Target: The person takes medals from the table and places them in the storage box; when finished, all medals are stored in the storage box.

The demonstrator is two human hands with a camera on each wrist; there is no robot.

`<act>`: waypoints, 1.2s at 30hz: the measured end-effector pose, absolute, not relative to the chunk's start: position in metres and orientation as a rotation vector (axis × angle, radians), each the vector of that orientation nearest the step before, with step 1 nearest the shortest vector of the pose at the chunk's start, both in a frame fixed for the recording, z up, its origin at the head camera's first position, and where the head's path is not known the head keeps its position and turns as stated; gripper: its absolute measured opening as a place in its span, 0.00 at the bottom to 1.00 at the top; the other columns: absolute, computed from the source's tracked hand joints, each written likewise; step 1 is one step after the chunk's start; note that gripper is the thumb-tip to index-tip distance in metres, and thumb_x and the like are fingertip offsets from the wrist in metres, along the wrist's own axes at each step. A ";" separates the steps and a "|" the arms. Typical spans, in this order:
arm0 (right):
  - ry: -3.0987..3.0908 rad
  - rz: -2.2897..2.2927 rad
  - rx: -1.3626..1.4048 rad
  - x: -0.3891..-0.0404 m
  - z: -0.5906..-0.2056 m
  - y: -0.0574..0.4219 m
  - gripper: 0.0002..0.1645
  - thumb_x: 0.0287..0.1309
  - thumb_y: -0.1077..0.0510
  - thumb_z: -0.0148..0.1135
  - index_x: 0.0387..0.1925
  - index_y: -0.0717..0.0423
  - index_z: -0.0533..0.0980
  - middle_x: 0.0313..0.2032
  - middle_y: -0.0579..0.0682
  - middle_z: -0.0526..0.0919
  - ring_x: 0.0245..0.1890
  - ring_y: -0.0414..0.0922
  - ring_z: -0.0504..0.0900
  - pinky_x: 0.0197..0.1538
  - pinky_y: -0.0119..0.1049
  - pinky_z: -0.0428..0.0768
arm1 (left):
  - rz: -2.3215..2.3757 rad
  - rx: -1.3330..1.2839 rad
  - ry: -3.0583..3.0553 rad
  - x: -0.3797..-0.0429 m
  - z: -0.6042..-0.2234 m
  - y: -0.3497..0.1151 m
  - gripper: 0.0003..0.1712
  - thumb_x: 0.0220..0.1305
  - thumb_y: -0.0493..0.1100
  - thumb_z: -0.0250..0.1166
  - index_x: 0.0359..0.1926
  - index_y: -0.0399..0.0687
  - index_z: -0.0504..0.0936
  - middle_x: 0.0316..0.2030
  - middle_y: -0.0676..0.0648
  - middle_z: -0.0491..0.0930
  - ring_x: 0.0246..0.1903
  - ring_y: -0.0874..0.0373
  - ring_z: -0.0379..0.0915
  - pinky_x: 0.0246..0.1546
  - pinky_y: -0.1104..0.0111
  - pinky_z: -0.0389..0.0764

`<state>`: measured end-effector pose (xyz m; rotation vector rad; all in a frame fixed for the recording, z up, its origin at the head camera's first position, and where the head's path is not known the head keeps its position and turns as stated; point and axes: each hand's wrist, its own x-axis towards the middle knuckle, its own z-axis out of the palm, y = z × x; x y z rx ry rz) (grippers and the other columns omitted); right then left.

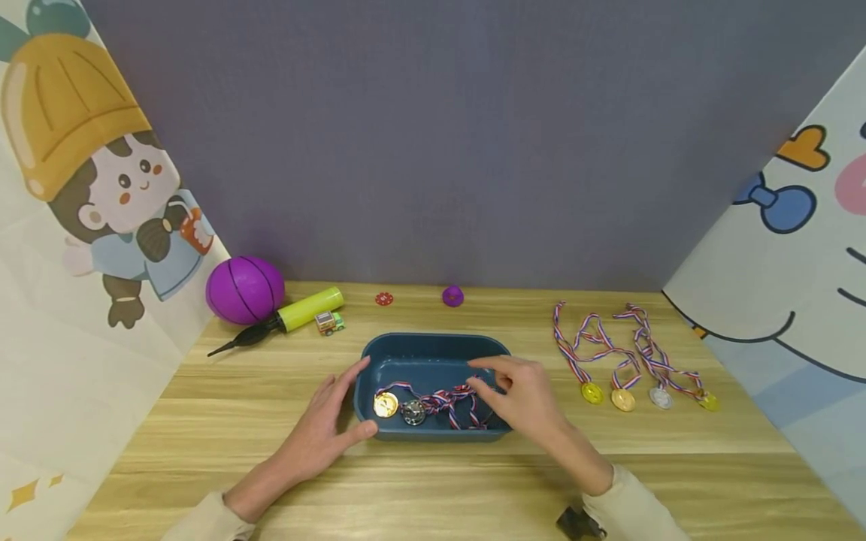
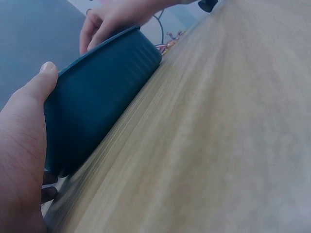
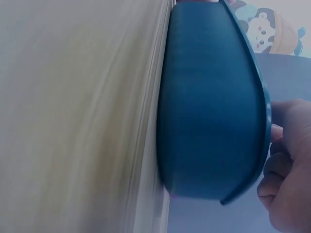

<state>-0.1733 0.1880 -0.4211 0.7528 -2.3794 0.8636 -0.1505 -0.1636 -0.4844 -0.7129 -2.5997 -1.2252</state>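
Note:
A dark blue plastic basin (image 1: 433, 437) stands on the wooden table. Inside it lie a gold medal (image 1: 386, 405), a dark silver medal (image 1: 414, 412) and a tangle of red, white and blue ribbons (image 1: 446, 400). My left hand (image 1: 323, 428) rests against the basin's left end, its fingers and thumb spread along the side. Over the basin's right end hovers my right hand (image 1: 524, 394), thumb and index finger apart near the ribbons, nothing visible between them. In the right wrist view, the basin's wall (image 3: 209, 107) hides part of that hand.
Several medals, such as a gold one (image 1: 623, 399), lie with ribbons at right. A purple ball (image 1: 245, 290), a yellow-green pump (image 1: 311, 309) and a toy truck (image 1: 329, 323) sit back left. Behind the basin are a red chip (image 1: 384, 299) and a purple ring (image 1: 452, 296).

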 end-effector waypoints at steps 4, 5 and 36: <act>-2.353 0.851 0.728 -0.174 -0.422 0.201 0.14 0.57 0.63 0.86 0.46 0.57 0.93 0.18 0.32 0.57 0.20 0.27 0.52 0.25 0.26 0.55 | -1.228 -0.719 -2.597 -0.151 -0.484 -0.163 0.54 0.73 0.63 0.72 0.90 0.64 0.54 0.80 0.35 0.69 0.79 0.28 0.64 0.80 0.25 0.48; -2.348 0.855 0.722 -0.174 -0.422 0.204 0.14 0.57 0.64 0.86 0.46 0.57 0.93 0.18 0.32 0.57 0.20 0.27 0.52 0.25 0.26 0.55 | -1.229 -0.721 -2.596 -0.151 -0.484 -0.164 0.54 0.74 0.64 0.72 0.90 0.64 0.54 0.80 0.35 0.69 0.79 0.29 0.64 0.80 0.25 0.48; -2.321 0.827 0.418 -0.161 -0.430 0.292 0.19 0.48 0.70 0.87 0.44 0.57 0.93 0.16 0.36 0.59 0.19 0.25 0.50 0.19 0.27 0.58 | -1.236 -0.715 -2.597 -0.151 -0.485 -0.163 0.54 0.73 0.62 0.73 0.90 0.63 0.55 0.80 0.35 0.69 0.79 0.27 0.63 0.80 0.25 0.48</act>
